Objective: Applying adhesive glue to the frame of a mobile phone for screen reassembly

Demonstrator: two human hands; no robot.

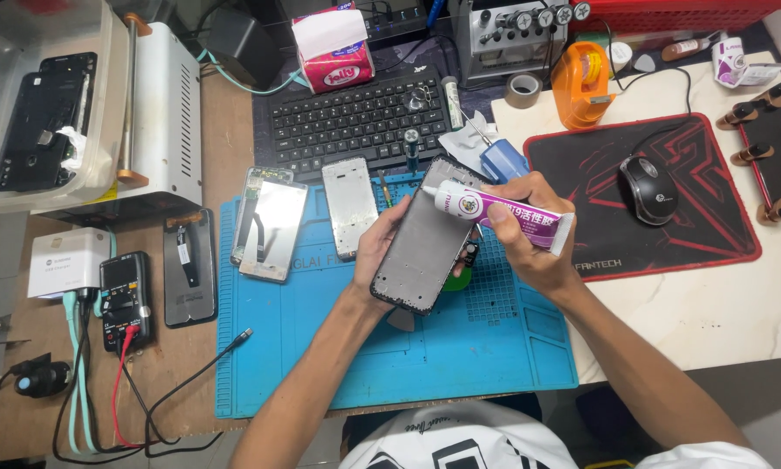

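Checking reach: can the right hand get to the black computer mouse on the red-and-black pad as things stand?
Probably not right away: the right hand is gripping a white-and-purple glue tube over the dark phone frame. The path to the black computer mouse looks clear, but the tube would need setting down first.

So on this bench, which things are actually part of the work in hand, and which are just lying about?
In use:
- phone frame, held in the left hand
- glue tube, held in the right hand, nozzle at the frame's top edge
- blue mat beneath

Lying about:
- two spare frames
- keyboard
- mouse
- tape dispenser
- multimeter
- tissue pack
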